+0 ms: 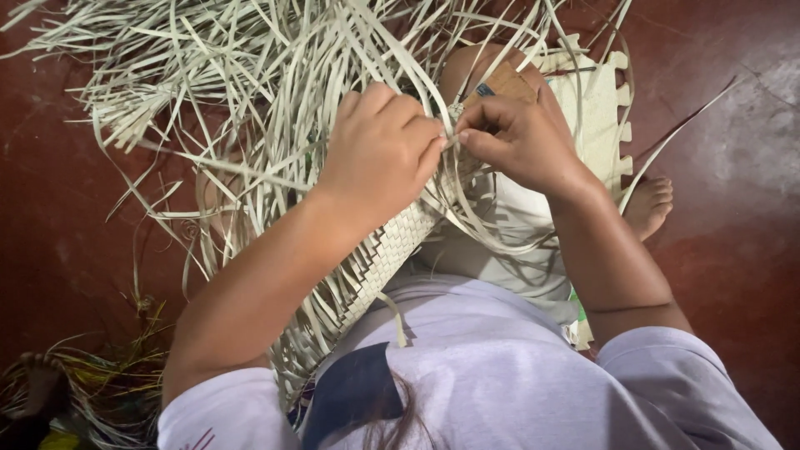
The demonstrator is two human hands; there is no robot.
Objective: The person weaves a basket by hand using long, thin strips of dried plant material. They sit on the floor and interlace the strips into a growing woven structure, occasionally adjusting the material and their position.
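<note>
A: What are we seeing at the hands?
B: We are seeing the left hand point(379, 150) and right hand point(517, 137) meeting fingertip to fingertip, both pinching closed on one pale strip point(451, 140).
A: Where are we locating the woven mat point(392, 250)?
B: We are locating it across the lap, loose strands point(250, 75) fanning over the red floor point(733, 167).

Dark red floor point(733, 167), glossy, with pale scuffs at right. Cream foam mat point(600, 108) with toothed edge, spread on floor at upper right. Bare foot point(648, 204) just beside mat's edge, toes on floor. Lavender shirt point(500, 375) with dark patch across bottom. Tangle of yellowish strands point(108, 387) at lower left, well apart from mat, with another foot point(37, 375) beside it.
</note>
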